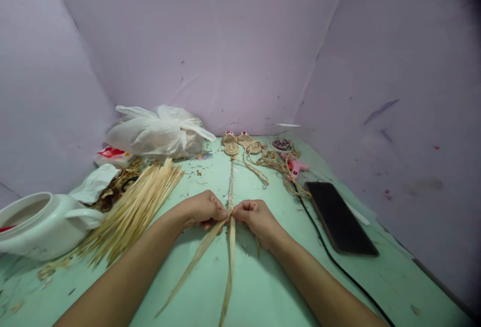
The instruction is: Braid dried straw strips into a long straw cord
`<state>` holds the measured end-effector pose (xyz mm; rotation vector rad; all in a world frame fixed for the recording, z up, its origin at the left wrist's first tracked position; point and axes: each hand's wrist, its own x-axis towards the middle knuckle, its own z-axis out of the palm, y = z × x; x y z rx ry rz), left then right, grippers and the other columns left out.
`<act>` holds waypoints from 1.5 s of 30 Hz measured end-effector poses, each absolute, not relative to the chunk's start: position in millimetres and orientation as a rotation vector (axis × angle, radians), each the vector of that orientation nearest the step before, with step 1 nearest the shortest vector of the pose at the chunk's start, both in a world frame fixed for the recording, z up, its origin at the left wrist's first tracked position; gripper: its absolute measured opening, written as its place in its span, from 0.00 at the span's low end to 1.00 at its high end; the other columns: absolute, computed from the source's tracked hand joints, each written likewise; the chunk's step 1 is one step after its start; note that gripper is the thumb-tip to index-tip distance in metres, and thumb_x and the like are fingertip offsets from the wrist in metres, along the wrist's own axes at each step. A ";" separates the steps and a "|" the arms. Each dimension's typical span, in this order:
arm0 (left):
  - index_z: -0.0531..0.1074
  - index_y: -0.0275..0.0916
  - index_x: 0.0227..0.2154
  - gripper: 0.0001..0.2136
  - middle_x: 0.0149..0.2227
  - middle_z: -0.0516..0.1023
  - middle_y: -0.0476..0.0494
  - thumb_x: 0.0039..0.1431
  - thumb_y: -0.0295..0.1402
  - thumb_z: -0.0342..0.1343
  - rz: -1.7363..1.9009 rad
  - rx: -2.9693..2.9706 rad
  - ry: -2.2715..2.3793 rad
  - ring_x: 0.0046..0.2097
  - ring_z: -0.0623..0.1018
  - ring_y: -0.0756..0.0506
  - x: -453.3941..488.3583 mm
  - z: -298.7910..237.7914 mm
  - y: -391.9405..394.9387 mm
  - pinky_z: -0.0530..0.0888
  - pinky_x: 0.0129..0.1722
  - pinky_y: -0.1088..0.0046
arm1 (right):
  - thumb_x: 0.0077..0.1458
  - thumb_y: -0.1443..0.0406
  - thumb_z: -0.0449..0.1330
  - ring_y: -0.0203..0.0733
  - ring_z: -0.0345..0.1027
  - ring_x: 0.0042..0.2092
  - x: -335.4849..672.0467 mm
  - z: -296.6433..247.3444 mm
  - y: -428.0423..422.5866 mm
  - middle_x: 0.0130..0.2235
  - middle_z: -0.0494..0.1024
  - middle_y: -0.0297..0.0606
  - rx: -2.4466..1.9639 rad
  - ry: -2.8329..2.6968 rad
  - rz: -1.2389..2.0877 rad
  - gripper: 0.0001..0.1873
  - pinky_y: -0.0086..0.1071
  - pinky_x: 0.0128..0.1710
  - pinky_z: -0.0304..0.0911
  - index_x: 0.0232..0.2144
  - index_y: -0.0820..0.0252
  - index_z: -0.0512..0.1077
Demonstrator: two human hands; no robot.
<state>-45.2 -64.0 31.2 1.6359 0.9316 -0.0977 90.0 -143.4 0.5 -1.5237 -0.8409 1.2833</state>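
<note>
My left hand [201,209] and my right hand [257,217] meet at the middle of the green table [263,287], both pinched on pale straw strips [210,257]. The loose strip ends trail toward me. From the pinch a thin braided straw cord [231,182] runs away to two small woven straw sandals [237,143] near the back wall. Each hand's fingers are closed tight around the strips where the braid ends.
A bundle of straw strips [137,207] lies at the left beside a white pot [41,224] and a white plastic bag [158,131]. At the right lie a dark phone [340,217], a black cable [338,264], a pink glue gun [295,165] and coiled cord [272,159].
</note>
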 end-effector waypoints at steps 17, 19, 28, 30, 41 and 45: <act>0.73 0.32 0.19 0.08 0.11 0.62 0.52 0.37 0.28 0.50 0.055 1.908 1.139 0.16 0.63 0.53 -31.0 30.4 -78.9 0.58 0.16 0.79 | 0.35 0.70 0.56 0.24 0.43 0.15 91.1 -0.7 -143.1 0.13 0.61 0.26 -1.530 -0.858 1.271 0.02 0.25 0.17 0.37 0.16 0.65 0.66; 0.72 0.32 0.18 0.07 0.10 0.62 0.51 0.37 0.28 0.50 0.050 1.860 1.140 0.15 0.62 0.53 -30.4 30.7 -79.8 0.57 0.16 0.79 | 0.35 0.69 0.56 0.24 0.43 0.15 91.3 0.0 -143.2 0.12 0.60 0.26 -1.521 -0.857 1.270 0.03 0.25 0.17 0.38 0.15 0.65 0.66; 0.65 0.34 0.12 0.04 0.07 0.55 0.54 0.33 0.29 0.52 0.113 1.532 1.210 0.12 0.53 0.56 -28.2 24.2 -77.7 0.47 0.13 0.79 | 0.32 0.69 0.57 0.29 0.56 0.20 87.9 0.1 -144.4 0.15 0.67 0.31 -1.401 -0.831 1.280 0.02 0.24 0.22 0.50 0.14 0.64 0.67; 0.65 0.34 0.13 0.07 0.07 0.56 0.54 0.34 0.33 0.54 0.060 1.470 1.223 0.12 0.53 0.56 -28.5 21.9 -77.8 0.47 0.13 0.78 | 0.32 0.70 0.56 0.29 0.56 0.20 88.1 1.0 -145.0 0.16 0.68 0.31 -1.415 -0.812 1.289 0.01 0.24 0.22 0.51 0.14 0.64 0.67; 0.65 0.35 0.26 0.13 0.18 0.70 0.51 0.37 0.36 0.59 0.139 1.395 1.075 0.12 0.59 0.57 -24.6 26.7 -83.6 0.50 0.11 0.81 | 0.32 0.68 0.59 0.27 0.53 0.16 90.8 4.4 -147.1 0.14 0.67 0.30 -1.375 -0.706 1.426 0.04 0.24 0.19 0.49 0.15 0.65 0.67; 0.65 0.33 0.20 0.11 0.14 0.67 0.50 0.39 0.36 0.58 0.097 1.278 0.994 0.13 0.60 0.57 -23.0 24.6 -86.5 0.53 0.10 0.82 | 0.32 0.68 0.57 0.30 0.58 0.19 89.0 0.0 -145.2 0.13 0.66 0.31 -1.327 -0.773 1.386 0.05 0.25 0.22 0.53 0.12 0.64 0.65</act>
